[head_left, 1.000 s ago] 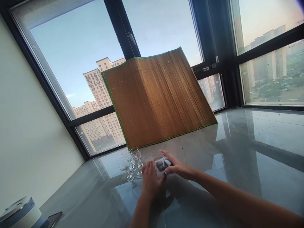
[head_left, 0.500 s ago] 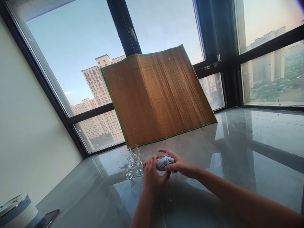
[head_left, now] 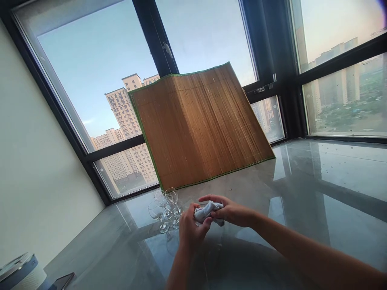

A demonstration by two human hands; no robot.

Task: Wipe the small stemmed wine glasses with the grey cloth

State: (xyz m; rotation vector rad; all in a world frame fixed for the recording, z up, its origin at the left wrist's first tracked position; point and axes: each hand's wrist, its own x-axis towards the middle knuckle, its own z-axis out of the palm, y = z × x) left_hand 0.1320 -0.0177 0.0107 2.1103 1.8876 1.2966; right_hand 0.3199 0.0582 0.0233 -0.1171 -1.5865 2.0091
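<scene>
A crumpled pale grey-white cloth (head_left: pixel 208 210) is bunched between my two hands, just above the grey glossy surface. My left hand (head_left: pixel 192 227) curls round its left end, thumb in front and fingers behind. From the right, my right hand (head_left: pixel 234 212) grips the cloth with the thumb near, while its index finger stretches over the far side. Whether the bundle wraps something, such as a glass, is mostly hidden by cloth and fingers. Close to the left of my left hand stand several clear stemmed glasses (head_left: pixel 156 210), upright and grouped together.
Behind the glasses, a brown bamboo mat (head_left: pixel 202 129) with green edging leans against the dark-framed window. A white and blue lidded container (head_left: pixel 21 272) and a dark phone (head_left: pixel 63 280) sit at the lower left. The grey surface (head_left: pixel 302 213) extends to the right, with reflections.
My hands have turned the bundle slightly and shifted a little left and down in view. The cloth is bunched differently, with its right end lower. The glasses have stayed put.
</scene>
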